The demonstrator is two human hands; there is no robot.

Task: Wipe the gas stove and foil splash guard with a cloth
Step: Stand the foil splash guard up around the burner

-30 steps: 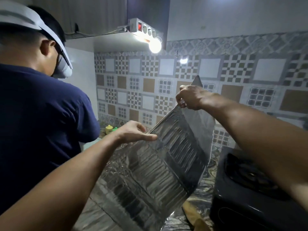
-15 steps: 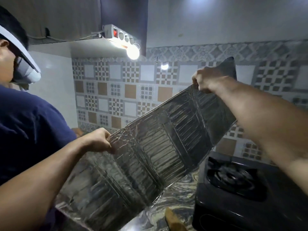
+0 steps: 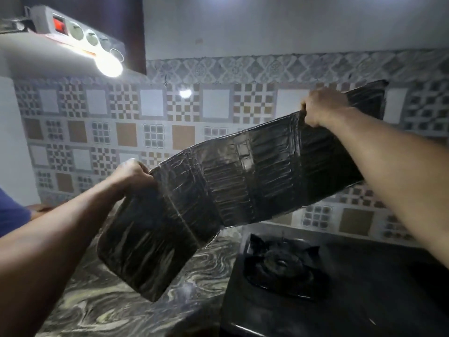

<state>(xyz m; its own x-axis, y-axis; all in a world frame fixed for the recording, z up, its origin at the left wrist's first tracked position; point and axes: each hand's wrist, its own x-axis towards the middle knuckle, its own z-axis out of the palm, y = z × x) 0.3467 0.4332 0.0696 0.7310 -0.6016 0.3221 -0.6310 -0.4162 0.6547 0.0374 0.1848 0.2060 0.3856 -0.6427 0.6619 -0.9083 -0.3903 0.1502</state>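
I hold the folding foil splash guard [image 3: 243,190] stretched out in the air, slanting from lower left up to the upper right. My left hand [image 3: 132,176] grips its top edge near the left end. My right hand [image 3: 320,107] grips the top edge near the right end. The guard hangs above the marbled counter and the left part of the black gas stove [image 3: 340,283], whose burner grate [image 3: 281,261] shows below it. No cloth is in view.
A patterned tile wall [image 3: 155,132] stands close behind the guard. A power strip with a bright bulb [image 3: 109,65] sits on a ledge at upper left. The marbled counter [image 3: 116,310] spreads at lower left. Another person's blue sleeve [image 3: 12,212] shows at the left edge.
Both hands swung the foil guard to the right and unfolded it wider, over the stove. The view turned right, so the other person mostly left the frame.
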